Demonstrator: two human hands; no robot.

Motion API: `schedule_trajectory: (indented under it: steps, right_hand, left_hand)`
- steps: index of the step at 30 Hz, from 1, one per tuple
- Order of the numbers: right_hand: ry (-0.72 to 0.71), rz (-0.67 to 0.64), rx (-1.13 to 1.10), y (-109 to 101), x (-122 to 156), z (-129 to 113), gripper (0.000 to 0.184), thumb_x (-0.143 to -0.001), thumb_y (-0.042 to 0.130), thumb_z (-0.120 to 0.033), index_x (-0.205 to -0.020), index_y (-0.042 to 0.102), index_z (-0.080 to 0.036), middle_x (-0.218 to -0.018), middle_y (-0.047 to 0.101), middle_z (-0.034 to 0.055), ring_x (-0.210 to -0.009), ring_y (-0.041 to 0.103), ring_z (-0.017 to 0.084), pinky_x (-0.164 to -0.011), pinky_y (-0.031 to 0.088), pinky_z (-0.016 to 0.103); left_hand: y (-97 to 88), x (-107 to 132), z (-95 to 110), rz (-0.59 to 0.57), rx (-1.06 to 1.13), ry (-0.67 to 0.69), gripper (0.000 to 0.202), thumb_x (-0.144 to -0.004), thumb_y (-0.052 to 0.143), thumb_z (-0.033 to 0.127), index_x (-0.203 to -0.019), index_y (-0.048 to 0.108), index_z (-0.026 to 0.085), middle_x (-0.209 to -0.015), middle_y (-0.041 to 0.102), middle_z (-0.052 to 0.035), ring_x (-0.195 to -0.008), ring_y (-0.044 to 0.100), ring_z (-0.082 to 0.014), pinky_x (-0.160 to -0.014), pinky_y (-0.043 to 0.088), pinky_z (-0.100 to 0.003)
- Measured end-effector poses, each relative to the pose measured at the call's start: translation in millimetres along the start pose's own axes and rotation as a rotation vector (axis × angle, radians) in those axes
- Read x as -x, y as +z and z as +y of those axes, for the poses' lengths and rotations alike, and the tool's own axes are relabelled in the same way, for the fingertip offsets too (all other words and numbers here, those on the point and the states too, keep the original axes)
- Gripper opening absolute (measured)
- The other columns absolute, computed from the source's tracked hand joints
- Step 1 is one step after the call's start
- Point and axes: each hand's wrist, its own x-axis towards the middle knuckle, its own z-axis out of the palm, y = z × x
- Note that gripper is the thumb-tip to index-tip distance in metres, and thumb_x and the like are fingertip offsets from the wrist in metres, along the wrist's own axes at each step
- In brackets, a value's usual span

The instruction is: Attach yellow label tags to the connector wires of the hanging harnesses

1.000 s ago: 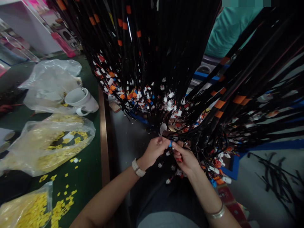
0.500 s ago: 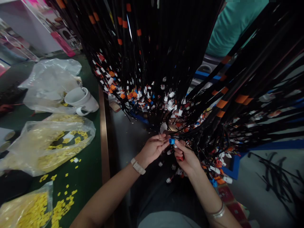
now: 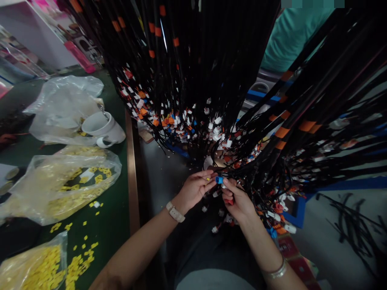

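A dense curtain of black wire harnesses (image 3: 205, 72) with orange tape bands hangs in front of me, its ends tipped with several white, orange and blue connectors. My right hand (image 3: 237, 199) pinches a small blue connector (image 3: 219, 179) on one wire, with something red tucked under its fingers. My left hand (image 3: 196, 187) is just left of the blue connector, its fingertips pinched on a tiny yellow piece (image 3: 208, 179). A pale watch is on the left wrist and a metal bangle on the right.
On the green table (image 3: 115, 217) at left lie clear bags of small yellow parts (image 3: 63, 181), loose yellow pieces, a crumpled plastic bag (image 3: 63, 100) and a tipped white mug (image 3: 102, 129). A person in a teal top (image 3: 287, 36) is behind the wires. Loose black cables (image 3: 347, 225) lie at right.
The hands drew slightly apart, exposing the blue connector between them. The left fingers shifted from a closed grip on the wires to a fingertip pinch on a small yellow piece.
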Motion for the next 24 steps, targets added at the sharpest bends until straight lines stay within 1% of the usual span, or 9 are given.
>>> schedule_trajectory:
  steps: [5,9,14,17,20,24]
  right_hand:
    - [-0.010,-0.030,0.003,-1.3,0.0,0.9,0.036,-0.060,0.077,-0.012,-0.061,0.042,-0.018,-0.049,0.040,-0.0097,-0.038,0.034,0.001,-0.031,0.027,0.009]
    - [-0.021,-0.023,0.006,-1.3,0.2,1.1,0.036,-0.059,0.078,-0.012,-0.061,0.043,-0.019,-0.050,0.040,-0.0099,-0.038,0.034,0.001,-0.031,0.027,0.009]
    - [-0.018,-0.007,-0.004,-1.7,0.4,1.0,0.036,-0.058,0.078,-0.012,-0.061,0.042,-0.018,-0.049,0.040,-0.0100,-0.038,0.034,0.001,-0.031,0.027,0.009]
    - [-0.007,-0.018,-0.007,-2.0,0.8,1.0,0.036,-0.060,0.077,-0.012,-0.061,0.042,-0.018,-0.048,0.039,-0.0100,-0.038,0.034,0.001,-0.031,0.026,0.009]
    - [-0.006,-0.012,-0.001,-1.9,1.0,0.9,0.036,-0.059,0.078,-0.013,-0.061,0.043,-0.018,-0.048,0.039,-0.0101,-0.037,0.034,0.001,-0.030,0.026,0.009]
    - [-0.017,-0.014,0.005,-2.4,0.5,1.4,0.036,-0.059,0.078,-0.014,-0.061,0.043,-0.018,-0.048,0.041,-0.0100,-0.037,0.035,0.001,-0.031,0.026,0.009]
  left_hand:
    - [-0.9,0.2,-0.1,0.033,0.007,-0.015,0.017,-0.072,0.062,0.003,-0.087,0.066,0.010,-0.094,0.068,-0.0103,-0.096,0.062,-0.0184,-0.096,0.043,-0.035]
    - [-1.1,-0.4,-0.3,0.039,0.002,-0.026,0.015,-0.072,0.062,0.002,-0.086,0.067,0.008,-0.090,0.068,-0.0111,-0.090,0.064,-0.0167,-0.093,0.045,-0.033]
    - [-0.7,-1.3,-0.7,0.063,-0.002,-0.021,0.013,-0.072,0.064,0.004,-0.083,0.068,0.009,-0.083,0.069,-0.0085,-0.078,0.064,-0.0125,-0.083,0.049,-0.028]
    - [-1.0,-1.4,-0.6,0.055,-0.017,-0.014,0.014,-0.071,0.066,0.007,-0.084,0.068,0.010,-0.082,0.068,-0.0067,-0.074,0.063,-0.0105,-0.079,0.050,-0.025]
    - [-1.7,-1.2,-0.7,0.043,-0.053,0.008,0.017,-0.070,0.070,0.014,-0.086,0.068,0.010,-0.080,0.067,-0.0057,-0.070,0.062,-0.0094,-0.073,0.049,-0.023]
    - [-2.5,-0.7,-1.1,0.067,-0.146,0.053,0.020,-0.067,0.074,0.023,-0.082,0.068,0.011,-0.069,0.063,-0.0019,-0.061,0.056,-0.0060,-0.060,0.045,-0.018]
